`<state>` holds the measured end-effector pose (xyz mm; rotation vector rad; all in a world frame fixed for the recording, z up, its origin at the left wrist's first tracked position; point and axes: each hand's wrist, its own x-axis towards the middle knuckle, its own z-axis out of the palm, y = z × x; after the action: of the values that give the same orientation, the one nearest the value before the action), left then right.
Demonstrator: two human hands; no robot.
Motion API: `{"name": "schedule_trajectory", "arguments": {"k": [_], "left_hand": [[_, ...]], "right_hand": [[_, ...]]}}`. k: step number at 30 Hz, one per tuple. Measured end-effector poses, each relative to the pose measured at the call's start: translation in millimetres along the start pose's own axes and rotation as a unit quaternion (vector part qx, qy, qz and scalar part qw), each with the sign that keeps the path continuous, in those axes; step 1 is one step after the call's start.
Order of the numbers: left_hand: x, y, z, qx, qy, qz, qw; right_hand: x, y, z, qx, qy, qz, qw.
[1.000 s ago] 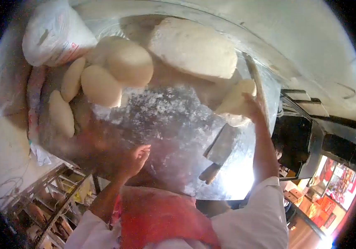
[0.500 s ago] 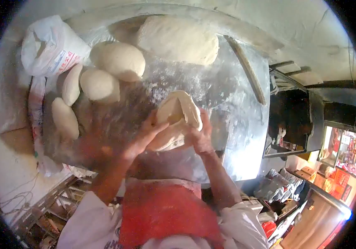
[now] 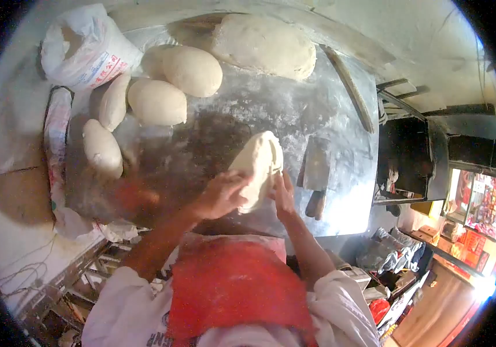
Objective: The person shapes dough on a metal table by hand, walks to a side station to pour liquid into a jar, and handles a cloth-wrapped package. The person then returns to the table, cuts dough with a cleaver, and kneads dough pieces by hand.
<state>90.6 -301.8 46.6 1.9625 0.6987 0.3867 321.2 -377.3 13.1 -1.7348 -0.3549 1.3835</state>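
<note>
Pale dough [image 3: 261,159], creased lengthwise, lies on the floured metal worktop [image 3: 225,141] between the person's hands. Fingers of the left hand [image 3: 223,195] bend over its near left side; those of the right hand [image 3: 283,195] reach along its right edge. Whether either hand pinches it, I cannot tell. Just right of the right hand lies a cleaver [image 3: 316,165], handle toward the person. Four rounded dough pieces [image 3: 157,103] rest farther left, near a white printed sack [image 3: 94,49]; a large dough slab [image 3: 264,46] lies along the back.
</note>
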Motion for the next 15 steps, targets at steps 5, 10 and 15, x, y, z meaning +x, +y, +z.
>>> {"name": "schedule_trajectory", "arguments": {"k": [5, 10, 15], "left_hand": [[6, 35, 23, 0.047, -0.058, 0.098, 0.992], [-26, -7, 34, -0.298, -0.089, -0.165, 0.936], [-31, -43, 37, -0.269, 0.035, -0.273, 0.923]], "right_hand": [[-23, -3, -11, 0.058, 0.050, 0.016, 0.997], [-32, 3, -45, 0.021, 0.044, 0.042, 0.998], [-8, 48, -70, 0.017, -0.052, -0.024, 0.998]]}}
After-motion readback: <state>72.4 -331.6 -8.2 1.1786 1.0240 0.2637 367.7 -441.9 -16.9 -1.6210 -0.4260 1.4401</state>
